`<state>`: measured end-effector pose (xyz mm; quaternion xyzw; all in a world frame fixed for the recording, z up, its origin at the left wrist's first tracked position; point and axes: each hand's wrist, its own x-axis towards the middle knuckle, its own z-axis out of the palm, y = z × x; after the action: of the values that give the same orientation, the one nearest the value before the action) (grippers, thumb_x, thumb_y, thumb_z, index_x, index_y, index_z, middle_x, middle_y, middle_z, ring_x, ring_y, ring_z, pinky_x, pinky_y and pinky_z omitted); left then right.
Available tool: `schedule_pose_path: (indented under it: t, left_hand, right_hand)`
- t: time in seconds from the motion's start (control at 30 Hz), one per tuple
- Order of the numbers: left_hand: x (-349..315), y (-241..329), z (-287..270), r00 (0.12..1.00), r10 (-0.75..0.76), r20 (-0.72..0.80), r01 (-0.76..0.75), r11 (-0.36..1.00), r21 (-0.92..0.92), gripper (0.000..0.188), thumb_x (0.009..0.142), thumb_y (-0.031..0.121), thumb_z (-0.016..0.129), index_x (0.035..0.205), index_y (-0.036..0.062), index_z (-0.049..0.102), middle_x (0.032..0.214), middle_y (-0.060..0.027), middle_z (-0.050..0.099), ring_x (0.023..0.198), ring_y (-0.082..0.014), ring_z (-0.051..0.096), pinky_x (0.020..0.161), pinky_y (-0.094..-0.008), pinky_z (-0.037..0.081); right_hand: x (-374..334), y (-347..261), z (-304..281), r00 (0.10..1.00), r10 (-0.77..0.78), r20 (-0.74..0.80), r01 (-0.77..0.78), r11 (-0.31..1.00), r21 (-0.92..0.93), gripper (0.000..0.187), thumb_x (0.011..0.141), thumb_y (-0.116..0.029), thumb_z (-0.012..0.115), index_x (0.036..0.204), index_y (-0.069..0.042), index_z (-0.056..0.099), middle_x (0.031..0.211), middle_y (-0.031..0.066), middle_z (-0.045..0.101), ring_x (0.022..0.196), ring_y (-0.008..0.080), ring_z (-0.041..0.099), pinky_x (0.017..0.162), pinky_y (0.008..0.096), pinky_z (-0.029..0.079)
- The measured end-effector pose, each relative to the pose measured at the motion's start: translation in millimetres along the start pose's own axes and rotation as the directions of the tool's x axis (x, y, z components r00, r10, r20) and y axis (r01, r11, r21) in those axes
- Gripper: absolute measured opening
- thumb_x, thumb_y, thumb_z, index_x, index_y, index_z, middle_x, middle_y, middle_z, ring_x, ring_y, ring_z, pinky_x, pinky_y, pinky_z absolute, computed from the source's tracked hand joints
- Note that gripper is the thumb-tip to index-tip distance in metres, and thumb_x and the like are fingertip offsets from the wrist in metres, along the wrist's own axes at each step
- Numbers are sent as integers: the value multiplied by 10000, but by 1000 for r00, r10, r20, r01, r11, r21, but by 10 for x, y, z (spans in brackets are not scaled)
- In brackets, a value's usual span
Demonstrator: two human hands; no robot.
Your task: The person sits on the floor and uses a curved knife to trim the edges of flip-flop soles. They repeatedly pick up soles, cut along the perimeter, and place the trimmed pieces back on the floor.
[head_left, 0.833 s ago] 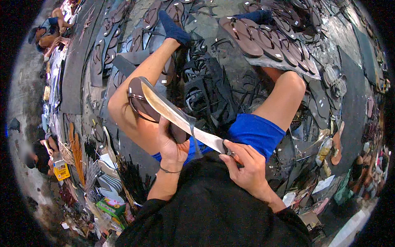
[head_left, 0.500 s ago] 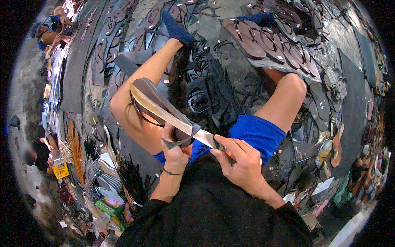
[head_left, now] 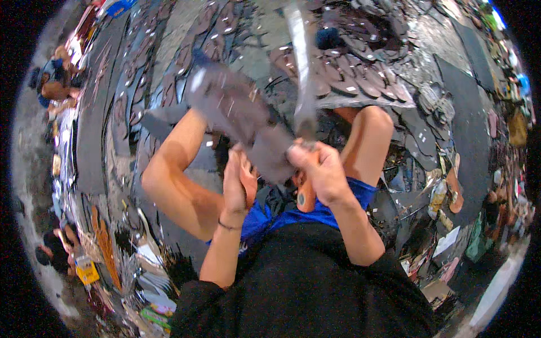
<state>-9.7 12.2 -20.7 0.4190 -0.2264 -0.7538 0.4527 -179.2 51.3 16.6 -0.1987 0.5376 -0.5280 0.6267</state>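
Observation:
A brown flip-flop (head_left: 236,104), smeared by motion, is in front of me with its broad flat face showing. My left hand (head_left: 239,177) is cupped at its near left edge, fingers loosely curved and not wrapped round it; whether the fingertips touch it I cannot tell. In my right hand (head_left: 324,172) is a large knife, its orange handle (head_left: 306,194) in the closed fingers. The long pale blade (head_left: 302,62) points up and away from me, blurred. My right thumb is close to the flip-flop's near end; contact there is unclear.
Rows of dark flip-flops (head_left: 360,79) lie on the ground ahead. Flat dark sheets (head_left: 101,118) run along the left. Scraps and a yellow box (head_left: 87,270) are at the lower left, and a clear bottle (head_left: 438,200) at the right. Another person (head_left: 56,81) sits at the far left.
The flip-flop has turned and its flat face now shows. The knife has left its edge and swung upright. My left hand has loosened from the flip-flop. My view has shifted slightly.

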Motion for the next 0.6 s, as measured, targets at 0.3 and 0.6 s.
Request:
schedule_pose_path:
  t: [0.3,0.6]
  left_hand:
    - [1825,-553,1006,876,-448,178,442,894,71,345,855,289,679,1069,23,623,1015,-102,662,881,-219,644,750,-409,556]
    - [1816,240,772,925,-370,86,339,906,255,307,939,316,563,1034,37,648,978,-79,691,821,-201,678,714,-341,562]
  right_hand:
    - [-103,61,-458,912,-253,-322,280,959,40,315,939,-140,568,1197,-28,426,879,61,606,584,90,537,513,238,474]
    - [-428,461,-499,968,-169,-186,51,857,-513,397,960,-231,510,1280,-16,413,718,181,593,669,346,626,621,442,484]
